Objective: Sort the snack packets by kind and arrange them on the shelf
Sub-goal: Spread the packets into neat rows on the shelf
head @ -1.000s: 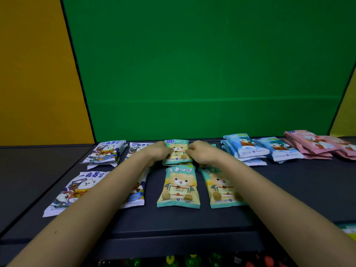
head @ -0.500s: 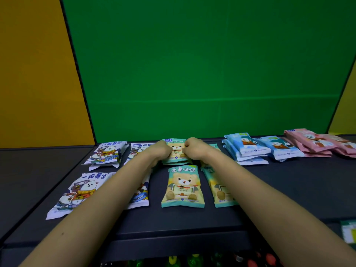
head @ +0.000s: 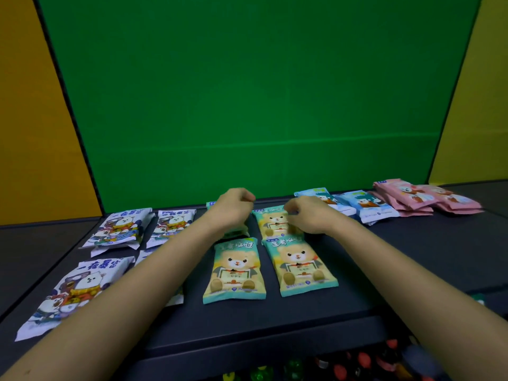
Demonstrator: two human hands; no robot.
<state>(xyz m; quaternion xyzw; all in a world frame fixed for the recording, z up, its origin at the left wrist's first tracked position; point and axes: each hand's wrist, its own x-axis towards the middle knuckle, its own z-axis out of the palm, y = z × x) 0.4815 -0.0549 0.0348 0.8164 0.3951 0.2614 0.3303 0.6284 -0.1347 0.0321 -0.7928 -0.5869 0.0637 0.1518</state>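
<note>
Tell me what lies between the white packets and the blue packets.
In the head view, the teal bear packets lie there in two rows, with the left hand and right hand over the back row.

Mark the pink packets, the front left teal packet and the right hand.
pink packets (head: pixel 409 196), head view, top packet's face
front left teal packet (head: pixel 235 270), head view, bear print
right hand (head: pixel 313 215), head view, its back

All snack packets (head: pixel 235 270) look like printed plastic film, slight sheen; near-left white packets (head: pixel 71 292) crinkled. Dark shelf (head: pixel 412 257) is matt and smooth. Far green back panel (head: pixel 247 92) flat matt, faint horizontal crease.
</note>
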